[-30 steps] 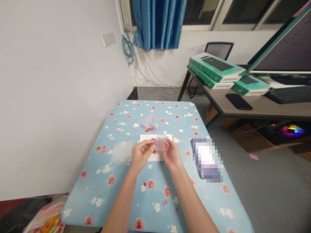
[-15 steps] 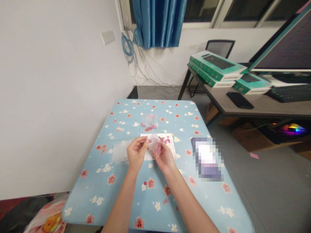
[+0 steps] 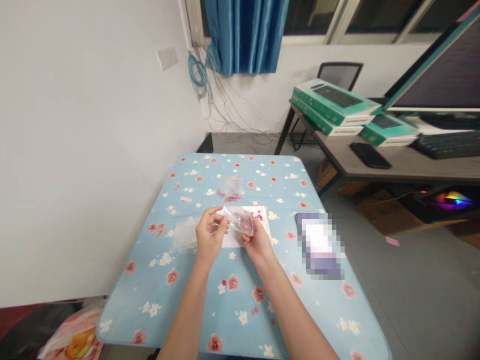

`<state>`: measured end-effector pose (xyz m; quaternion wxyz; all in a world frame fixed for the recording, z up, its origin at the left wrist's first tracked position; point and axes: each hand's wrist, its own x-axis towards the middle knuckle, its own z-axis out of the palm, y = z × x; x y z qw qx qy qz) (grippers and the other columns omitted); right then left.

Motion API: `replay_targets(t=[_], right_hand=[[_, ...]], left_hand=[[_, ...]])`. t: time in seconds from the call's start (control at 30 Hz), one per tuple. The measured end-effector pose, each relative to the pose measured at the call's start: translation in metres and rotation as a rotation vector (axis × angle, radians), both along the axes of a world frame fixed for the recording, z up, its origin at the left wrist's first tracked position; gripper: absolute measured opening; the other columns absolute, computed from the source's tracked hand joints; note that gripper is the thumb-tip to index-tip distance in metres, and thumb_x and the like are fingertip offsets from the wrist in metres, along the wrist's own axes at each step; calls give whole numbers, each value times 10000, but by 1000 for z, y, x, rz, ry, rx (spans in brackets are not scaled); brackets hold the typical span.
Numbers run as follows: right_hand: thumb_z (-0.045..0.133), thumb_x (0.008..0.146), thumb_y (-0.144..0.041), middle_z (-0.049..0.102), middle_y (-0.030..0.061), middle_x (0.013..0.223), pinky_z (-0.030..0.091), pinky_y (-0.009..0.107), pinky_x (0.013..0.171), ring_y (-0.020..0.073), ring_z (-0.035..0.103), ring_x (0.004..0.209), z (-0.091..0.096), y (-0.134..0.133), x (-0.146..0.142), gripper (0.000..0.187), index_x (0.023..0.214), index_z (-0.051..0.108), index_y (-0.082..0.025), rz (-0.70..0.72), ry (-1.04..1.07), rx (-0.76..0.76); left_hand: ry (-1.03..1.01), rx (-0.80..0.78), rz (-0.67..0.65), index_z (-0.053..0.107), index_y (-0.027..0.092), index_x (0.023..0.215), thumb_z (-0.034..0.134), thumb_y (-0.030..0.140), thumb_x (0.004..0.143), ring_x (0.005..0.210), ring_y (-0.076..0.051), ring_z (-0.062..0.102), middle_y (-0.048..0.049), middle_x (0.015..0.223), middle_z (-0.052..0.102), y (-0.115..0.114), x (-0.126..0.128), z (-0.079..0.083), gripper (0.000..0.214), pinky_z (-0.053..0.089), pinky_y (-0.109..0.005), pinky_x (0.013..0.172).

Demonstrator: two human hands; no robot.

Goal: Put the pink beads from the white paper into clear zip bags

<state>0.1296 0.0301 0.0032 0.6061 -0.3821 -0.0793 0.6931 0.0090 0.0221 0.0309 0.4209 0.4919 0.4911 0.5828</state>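
A small clear plastic bag [image 3: 242, 220] is held between my two hands above a white sheet of paper [image 3: 229, 242]. My left hand [image 3: 210, 235] pinches the bag's left edge between thumb and fingers. The right-hand end of the bag is gripped by my right hand [image 3: 259, 243], its fingers partly hidden. Pink beads [image 3: 260, 216] lie on the paper just behind the right hand. Farther back, another clear zip bag [image 3: 233, 184] rests on the table with pink beads [image 3: 233, 198] at its near end. Beside the left hand lie several flat clear bags [image 3: 183, 234].
The flowered blue tablecloth [image 3: 187, 310] covers the table. A small white packet [image 3: 185, 199] lies at the left, a pixelated phone-like object [image 3: 320, 245] at the right. A desk with green keyboard boxes [image 3: 333, 100] and a black phone [image 3: 370, 155] stands beyond the right edge.
The plastic bag has swung from upright to a flatter, sideways position, stretched between both hands. My right hand has turned slightly; my left hand stays nearly in place.
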Motion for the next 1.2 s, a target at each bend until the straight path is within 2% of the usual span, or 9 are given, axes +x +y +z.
replay_targets(t=[0.13, 0.3, 0.37, 0.47, 0.67, 0.9, 1.07, 1.2], right_hand=[[689, 679, -291, 458, -80, 452, 138, 142, 282, 26, 288, 344, 4, 0, 2, 200, 617, 543, -169, -59, -65, -40], [730, 647, -336, 301, -120, 391, 88, 147, 305, 15, 176, 328, 12, -3, 5, 332, 580, 439, -191, 83, -104, -20], [737, 639, -343, 299, -126, 391, 58, 140, 312, 5, 152, 326, 13, -3, 4, 358, 586, 416, -192, 175, -59, -18], [721, 655, -362, 302, -123, 388, 34, 138, 314, -6, 129, 321, 11, -5, -2, 397, 560, 377, -189, 295, 8, -6], [671, 683, -446, 339, -119, 364, 24, 154, 319, 2, 113, 310, 9, -8, -20, 375, 587, 416, -188, 382, 34, -31], [625, 675, -592, 328, -118, 359, 31, 178, 331, 10, 130, 304, 15, -6, -43, 456, 588, 424, -192, 440, -158, 68], [666, 670, -497, 340, -117, 376, 61, 181, 336, 9, 166, 313, 14, 1, -57, 407, 569, 420, -188, 511, -332, 137], [647, 682, -440, 348, -114, 374, 40, 187, 334, 13, 152, 315, 11, 6, -61, 359, 565, 415, -192, 536, -330, 126]], left_hand=[[127, 25, 6, 559, 184, 1023, 614, 313, 789, 587, -99, 584, 32, 655, 599, -4, -12, 2, 272, 497, -194, 557], [273, -20, 45, 582, 194, 990, 607, 307, 787, 621, -110, 614, 25, 668, 617, -18, -29, 5, 234, 488, -199, 596], [301, -30, 46, 573, 198, 992, 600, 311, 792, 650, -121, 629, 20, 677, 621, -25, -35, 5, 231, 492, -206, 605], [293, -56, 114, 551, 201, 982, 596, 335, 793, 655, -131, 635, 14, 694, 624, -33, -45, 3, 236, 502, -218, 597], [310, -101, 253, 555, 187, 932, 603, 376, 776, 655, -140, 630, -4, 718, 625, -40, -64, -6, 250, 507, -228, 578], [329, -117, 306, 579, 176, 924, 599, 383, 757, 647, -139, 610, -13, 707, 619, -38, -87, -9, 267, 496, -226, 575], [392, -127, 332, 595, 172, 919, 589, 390, 741, 612, -135, 583, -8, 692, 618, -33, -108, -13, 282, 486, -225, 553], [551, -141, 342, 593, 184, 931, 537, 373, 765, 576, -136, 570, -3, 684, 612, -32, -122, -25, 258, 470, -236, 559]])
